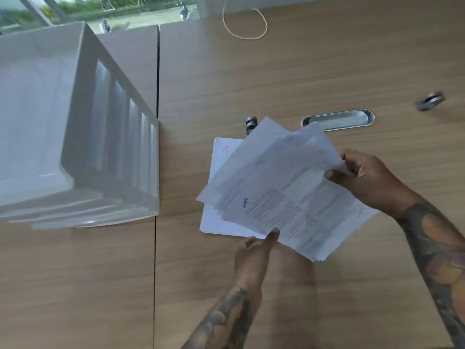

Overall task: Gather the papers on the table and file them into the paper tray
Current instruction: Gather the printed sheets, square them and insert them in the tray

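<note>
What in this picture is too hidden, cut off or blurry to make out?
- Print on the papers: too small and blurred to read.
- Left hand fingers: under the stack, out of sight.
- Sheets on the table: mostly covered by the stack, count unclear.
- Tray: left part cut off by the edge.
- Metal thing at far right: motion-blurred, unidentifiable.

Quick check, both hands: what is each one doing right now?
Left hand: holding the near edge of the stack of papers, thumb on top.
Right hand: pinching the stack's right edge.
</note>
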